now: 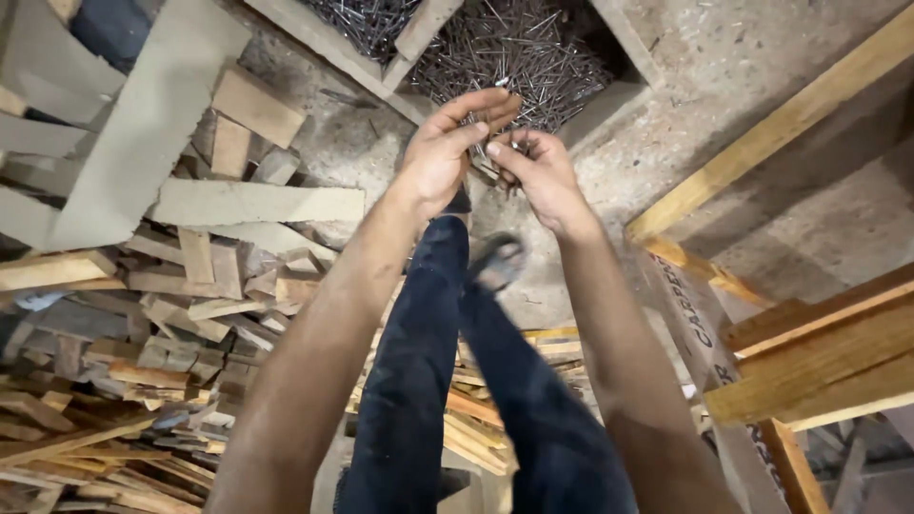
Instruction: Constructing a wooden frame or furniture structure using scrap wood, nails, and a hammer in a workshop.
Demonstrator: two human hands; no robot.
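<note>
Both forearms bare, no sleeves or gloves down to the fingers; dark blue jeans [419,381], dark open sandal [495,262] on one foot.
</note>
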